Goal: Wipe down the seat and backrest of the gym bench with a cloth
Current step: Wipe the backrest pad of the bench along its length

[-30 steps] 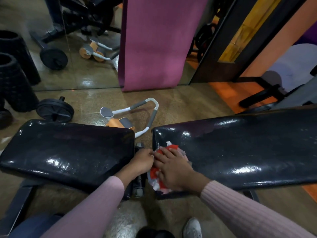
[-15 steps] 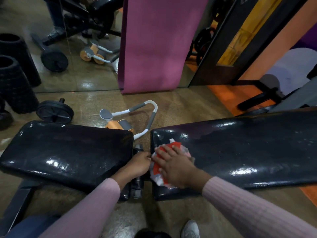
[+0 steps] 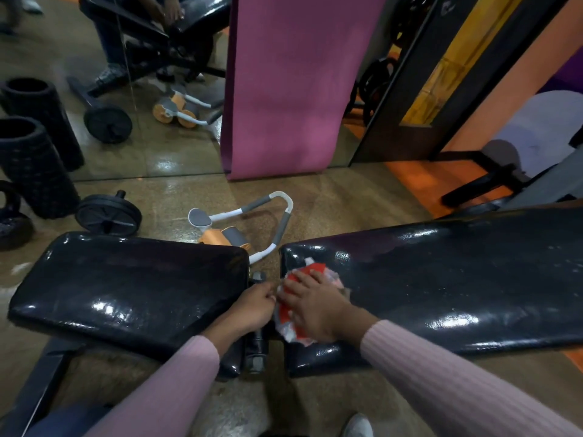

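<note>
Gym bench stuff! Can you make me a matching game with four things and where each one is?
Things:
1. cloth
2. left hand
3. yoga mat
4. weight plate

Places:
A. standing against the mirror
B. lying on the floor behind the seat pad
C. under the right hand on the long pad
D. at the gap between the two pads

Pairs: 1-C, 2-D, 3-A, 4-B
</note>
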`<action>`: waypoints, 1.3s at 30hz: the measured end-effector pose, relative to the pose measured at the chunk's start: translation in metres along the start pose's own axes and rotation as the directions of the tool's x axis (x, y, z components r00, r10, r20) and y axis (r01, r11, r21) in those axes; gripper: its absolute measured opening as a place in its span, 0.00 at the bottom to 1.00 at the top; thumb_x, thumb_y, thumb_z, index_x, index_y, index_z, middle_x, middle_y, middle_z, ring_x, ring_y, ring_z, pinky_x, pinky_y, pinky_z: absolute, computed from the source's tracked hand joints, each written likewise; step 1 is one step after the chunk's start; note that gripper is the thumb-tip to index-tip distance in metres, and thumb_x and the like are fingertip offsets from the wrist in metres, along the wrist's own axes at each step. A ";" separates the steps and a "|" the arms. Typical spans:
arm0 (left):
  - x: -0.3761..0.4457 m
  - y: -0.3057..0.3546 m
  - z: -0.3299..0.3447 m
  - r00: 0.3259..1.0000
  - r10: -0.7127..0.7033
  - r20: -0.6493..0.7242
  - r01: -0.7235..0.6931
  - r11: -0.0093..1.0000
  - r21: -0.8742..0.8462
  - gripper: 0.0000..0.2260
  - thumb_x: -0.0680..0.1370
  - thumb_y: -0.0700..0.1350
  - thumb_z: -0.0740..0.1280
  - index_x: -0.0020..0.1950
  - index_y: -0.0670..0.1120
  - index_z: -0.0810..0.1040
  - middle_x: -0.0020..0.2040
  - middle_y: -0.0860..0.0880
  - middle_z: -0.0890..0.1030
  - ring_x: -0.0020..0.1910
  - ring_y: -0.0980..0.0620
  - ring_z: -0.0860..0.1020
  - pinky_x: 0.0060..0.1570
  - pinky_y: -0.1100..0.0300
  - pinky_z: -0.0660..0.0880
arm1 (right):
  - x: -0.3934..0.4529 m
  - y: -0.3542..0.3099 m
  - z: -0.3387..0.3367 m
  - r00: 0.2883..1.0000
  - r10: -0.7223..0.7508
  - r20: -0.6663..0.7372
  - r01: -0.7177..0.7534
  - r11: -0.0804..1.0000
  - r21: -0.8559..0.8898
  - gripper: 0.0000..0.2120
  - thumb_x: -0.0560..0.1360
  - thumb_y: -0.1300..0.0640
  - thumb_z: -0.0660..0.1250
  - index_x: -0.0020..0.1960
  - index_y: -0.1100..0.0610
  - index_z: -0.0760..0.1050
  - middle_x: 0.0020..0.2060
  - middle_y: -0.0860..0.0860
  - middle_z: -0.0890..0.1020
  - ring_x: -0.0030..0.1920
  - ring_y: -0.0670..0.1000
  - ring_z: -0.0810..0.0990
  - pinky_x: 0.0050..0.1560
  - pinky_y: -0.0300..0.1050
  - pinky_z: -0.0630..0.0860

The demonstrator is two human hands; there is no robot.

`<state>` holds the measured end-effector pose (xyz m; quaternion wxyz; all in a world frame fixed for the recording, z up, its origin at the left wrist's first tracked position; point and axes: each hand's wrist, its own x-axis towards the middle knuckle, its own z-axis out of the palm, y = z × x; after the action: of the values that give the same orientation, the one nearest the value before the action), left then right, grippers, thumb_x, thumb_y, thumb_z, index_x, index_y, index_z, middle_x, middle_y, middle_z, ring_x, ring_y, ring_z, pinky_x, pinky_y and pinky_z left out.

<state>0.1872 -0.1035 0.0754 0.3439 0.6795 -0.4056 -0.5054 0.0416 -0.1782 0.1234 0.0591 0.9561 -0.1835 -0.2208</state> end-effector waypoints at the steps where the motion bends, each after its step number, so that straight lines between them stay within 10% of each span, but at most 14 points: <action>1: 0.000 0.003 0.000 1.000 0.005 -0.003 -0.005 1.000 0.017 0.12 0.79 0.40 0.57 0.52 0.51 0.79 0.55 0.47 0.81 0.56 0.48 0.78 0.61 0.51 0.74 | -0.002 -0.006 0.003 0.998 -0.057 0.010 0.057 0.998 -0.016 0.27 0.79 0.44 0.48 0.76 0.50 0.58 0.77 0.52 0.58 0.77 0.56 0.51 0.73 0.59 0.45; 5: 0.003 0.008 0.007 1.000 0.030 -0.001 -0.030 1.000 0.006 0.12 0.80 0.40 0.58 0.59 0.45 0.77 0.58 0.47 0.78 0.59 0.48 0.76 0.59 0.60 0.71 | -0.019 0.027 -0.005 0.968 -0.245 0.061 0.237 0.965 0.113 0.23 0.79 0.47 0.53 0.74 0.45 0.61 0.75 0.48 0.62 0.77 0.51 0.53 0.74 0.56 0.46; 8: -0.001 0.012 0.007 0.996 0.085 0.023 -0.086 0.996 0.013 0.13 0.80 0.36 0.57 0.56 0.46 0.79 0.54 0.48 0.78 0.55 0.49 0.76 0.49 0.65 0.70 | -0.009 0.057 -0.013 0.993 -0.115 0.025 0.112 0.988 0.111 0.24 0.79 0.46 0.50 0.75 0.43 0.58 0.76 0.47 0.59 0.77 0.49 0.52 0.75 0.56 0.45; 11: -0.002 0.008 0.006 0.991 0.112 0.068 -0.115 0.992 0.045 0.14 0.78 0.42 0.60 0.64 0.48 0.74 0.61 0.49 0.79 0.60 0.50 0.76 0.63 0.56 0.70 | 0.012 0.046 -0.016 0.997 0.074 0.035 -0.076 0.996 0.055 0.24 0.81 0.46 0.48 0.76 0.45 0.52 0.78 0.48 0.55 0.77 0.51 0.49 0.75 0.56 0.43; 17: -0.034 0.010 0.055 0.967 -0.056 0.248 0.034 0.995 0.091 0.56 0.66 0.65 0.70 0.74 0.54 0.29 0.78 0.49 0.37 0.77 0.45 0.49 0.73 0.55 0.55 | -0.007 0.047 -0.013 0.999 -0.012 0.039 0.009 0.997 0.079 0.28 0.77 0.41 0.40 0.77 0.44 0.50 0.78 0.47 0.52 0.78 0.51 0.46 0.75 0.57 0.43; 24: -0.049 0.023 0.090 0.987 -0.120 0.106 0.075 0.931 0.358 0.44 0.78 0.59 0.59 0.72 0.45 0.25 0.70 0.37 0.23 0.73 0.33 0.34 0.73 0.42 0.45 | 0.030 0.091 -0.026 0.961 0.265 0.084 -0.271 0.960 0.065 0.24 0.81 0.48 0.47 0.76 0.47 0.51 0.77 0.49 0.56 0.76 0.53 0.52 0.75 0.59 0.48; 31: -0.050 0.010 0.092 0.994 -0.007 0.107 -0.050 0.853 0.520 0.39 0.77 0.65 0.49 0.71 0.48 0.25 0.66 0.42 0.20 0.72 0.41 0.27 0.73 0.44 0.42 | 0.017 0.063 -0.022 0.992 -0.059 0.109 0.057 0.998 0.028 0.24 0.80 0.42 0.46 0.76 0.42 0.49 0.78 0.47 0.51 0.77 0.51 0.46 0.74 0.60 0.43; 34: -0.053 -0.006 0.087 0.984 0.166 0.064 -0.168 0.754 0.634 0.41 0.66 0.73 0.34 0.68 0.50 0.22 0.71 0.40 0.26 0.72 0.44 0.28 0.73 0.42 0.40 | 0.008 0.091 -0.030 0.991 0.022 0.132 -0.030 0.998 0.056 0.24 0.81 0.42 0.47 0.76 0.40 0.49 0.78 0.45 0.51 0.77 0.48 0.47 0.74 0.58 0.44; 39: -0.049 -0.030 0.071 0.955 0.265 0.134 -0.263 0.541 0.799 0.40 0.74 0.71 0.46 0.73 0.42 0.64 0.72 0.40 0.67 0.70 0.43 0.68 0.62 0.39 0.56 | 0.037 0.078 -0.028 0.970 0.225 0.086 -0.230 0.972 0.046 0.25 0.81 0.45 0.46 0.77 0.46 0.51 0.77 0.50 0.55 0.77 0.53 0.51 0.74 0.60 0.47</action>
<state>0.1171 -0.0509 0.0510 0.0694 0.6926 -0.6876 -0.2066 0.0596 -0.2637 0.1486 0.0500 0.9203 -0.3001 -0.2458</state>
